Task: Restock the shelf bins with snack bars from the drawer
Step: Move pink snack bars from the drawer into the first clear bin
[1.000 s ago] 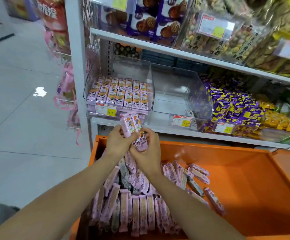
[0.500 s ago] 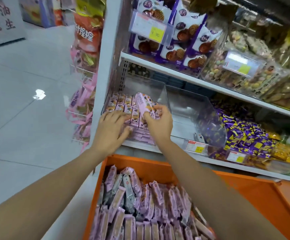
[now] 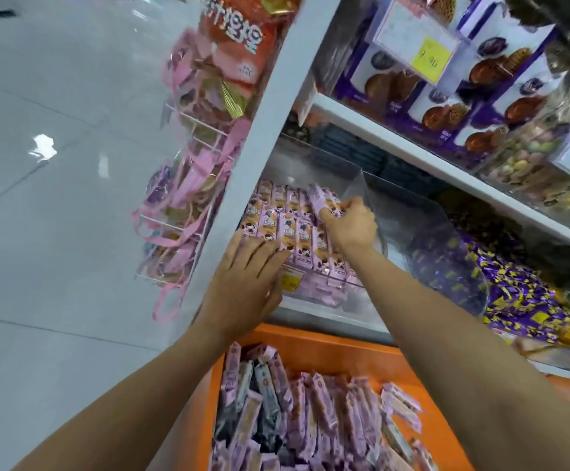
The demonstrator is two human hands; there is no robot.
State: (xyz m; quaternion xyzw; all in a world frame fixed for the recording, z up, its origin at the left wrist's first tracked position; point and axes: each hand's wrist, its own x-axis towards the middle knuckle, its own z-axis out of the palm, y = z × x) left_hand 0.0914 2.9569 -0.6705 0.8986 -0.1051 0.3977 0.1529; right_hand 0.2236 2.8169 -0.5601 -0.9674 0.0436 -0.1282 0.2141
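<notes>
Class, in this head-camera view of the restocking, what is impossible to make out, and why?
Head view throughout:
1. How many snack bars the right hand grips: its fingers cover them, and they blur.
2. The price on the bin label: the left hand covers part.
3. The near end of the orange drawer: cut off by the bottom edge.
4. The print on the yellow price tag above: blurred.

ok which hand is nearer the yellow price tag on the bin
Left. The left hand rests on the bin front, right beside the yellow price tag. The right hand is farther back inside the bin, gripping snack bars.
</notes>
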